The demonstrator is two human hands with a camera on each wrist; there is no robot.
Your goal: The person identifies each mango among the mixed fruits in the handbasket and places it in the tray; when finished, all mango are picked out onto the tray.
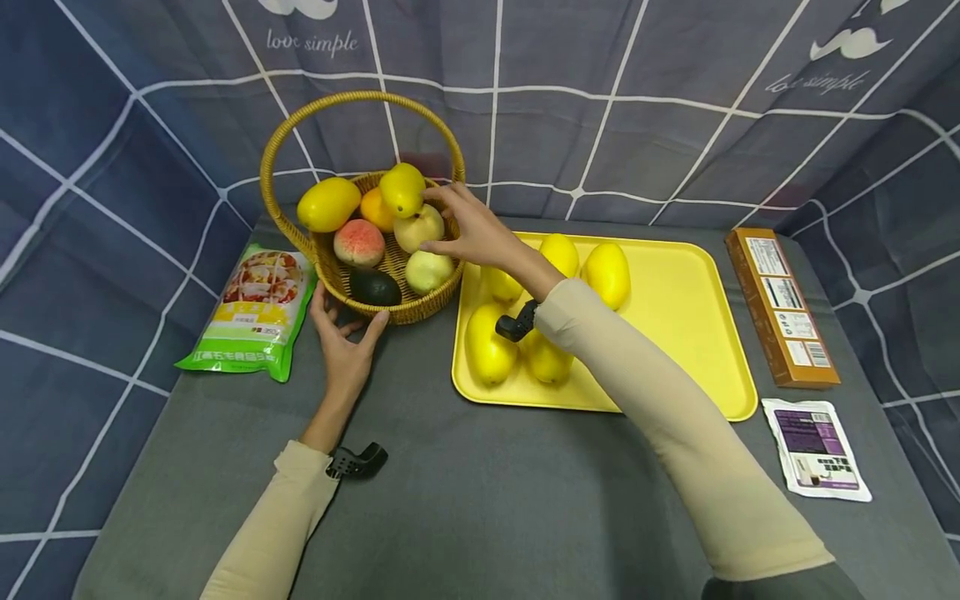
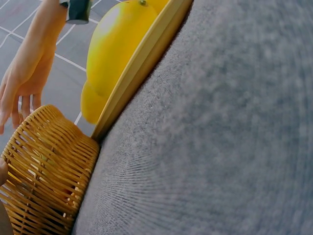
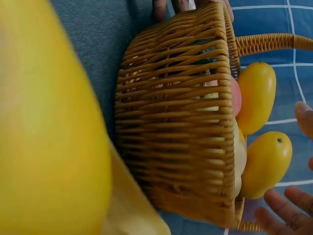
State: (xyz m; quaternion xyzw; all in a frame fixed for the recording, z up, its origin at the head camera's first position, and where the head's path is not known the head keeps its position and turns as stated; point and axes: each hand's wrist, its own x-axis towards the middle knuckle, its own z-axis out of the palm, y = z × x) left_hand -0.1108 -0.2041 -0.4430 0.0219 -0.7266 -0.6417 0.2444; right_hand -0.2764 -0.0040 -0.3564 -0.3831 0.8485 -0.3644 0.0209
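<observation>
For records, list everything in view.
Tray: one, yellow, centre
Basket: one, tan, left
Oblong fruit: seven visible, yellow, tray (five), basket (two)
Peach: one, pink, basket
Orange: one, orange, basket
Round fruit: two, pale, basket
Avocado: one, dark green, basket
Bag: one, green, beside basket
Box: one, brown, right
Pouch: one, white, right
Table: one, grey, beneath
Curtain: one, blue, behind
Wristbands: two, black, wrists
Sleeves: two, beige, forearms
Left fingers: at basket
Right fingers: above basket
</observation>
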